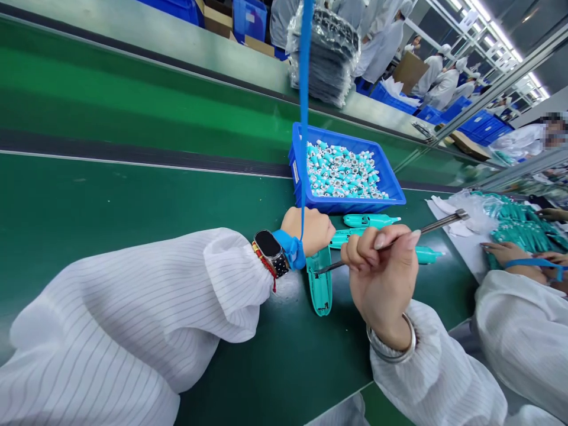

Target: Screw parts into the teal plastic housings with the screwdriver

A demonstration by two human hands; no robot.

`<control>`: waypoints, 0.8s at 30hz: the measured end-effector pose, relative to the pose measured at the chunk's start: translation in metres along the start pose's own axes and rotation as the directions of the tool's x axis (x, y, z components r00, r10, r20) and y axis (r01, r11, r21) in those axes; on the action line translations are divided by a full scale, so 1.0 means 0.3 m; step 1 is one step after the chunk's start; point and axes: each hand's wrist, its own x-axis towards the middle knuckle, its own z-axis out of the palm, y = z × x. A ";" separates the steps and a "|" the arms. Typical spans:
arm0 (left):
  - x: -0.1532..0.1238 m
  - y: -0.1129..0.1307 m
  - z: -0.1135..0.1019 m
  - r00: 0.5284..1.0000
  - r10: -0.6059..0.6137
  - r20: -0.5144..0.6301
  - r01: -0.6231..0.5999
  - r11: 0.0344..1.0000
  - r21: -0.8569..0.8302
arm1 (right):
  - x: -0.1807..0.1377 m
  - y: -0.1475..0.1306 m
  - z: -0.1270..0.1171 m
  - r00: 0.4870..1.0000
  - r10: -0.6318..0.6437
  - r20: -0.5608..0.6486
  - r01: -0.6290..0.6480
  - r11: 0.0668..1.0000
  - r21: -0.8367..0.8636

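My left hand [309,229] is closed, knuckles up, over the upper end of an open teal plastic casing half [320,290]. The fingers are mostly hidden behind the hand, and the lower part of the casing shows below it. Between the thumb and fingers of my right hand [384,275] is a pair of metal tweezers [437,225]. Their thin dark tip reaches left to the inside of the casing. Just beyond my hands lie more teal casing pieces [369,220], some with pale pointed ends.
A blue bin [355,207] full of small teal-and-white parts stands behind my hands. A blue wrist-strap cord [304,118] hangs past my left hand. At right, a co-worker's hands [510,254] are by a heap of teal pieces [523,228]. A green conveyor belt [133,112] runs behind the table.
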 end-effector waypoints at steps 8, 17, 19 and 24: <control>0.003 0.006 0.002 0.999 -0.022 0.026 0.023 0.999 -0.030 | -0.047 0.043 0.040 0.965 -0.263 -0.003 0.257 0.944 -0.204; -0.005 0.004 0.013 1.000 0.008 -0.015 -0.008 1.000 0.003 | -0.046 0.065 0.035 0.981 -0.195 0.013 0.195 0.978 -0.072; -0.008 0.006 0.005 1.000 0.002 -0.022 -0.002 1.000 -0.003 | -0.051 0.065 0.034 0.980 -0.195 0.033 0.196 0.980 -0.032; -0.012 0.012 -0.011 1.000 -0.021 -0.013 0.021 1.000 -0.012 | -0.045 0.027 0.016 0.972 -0.235 -0.005 0.235 0.972 -0.029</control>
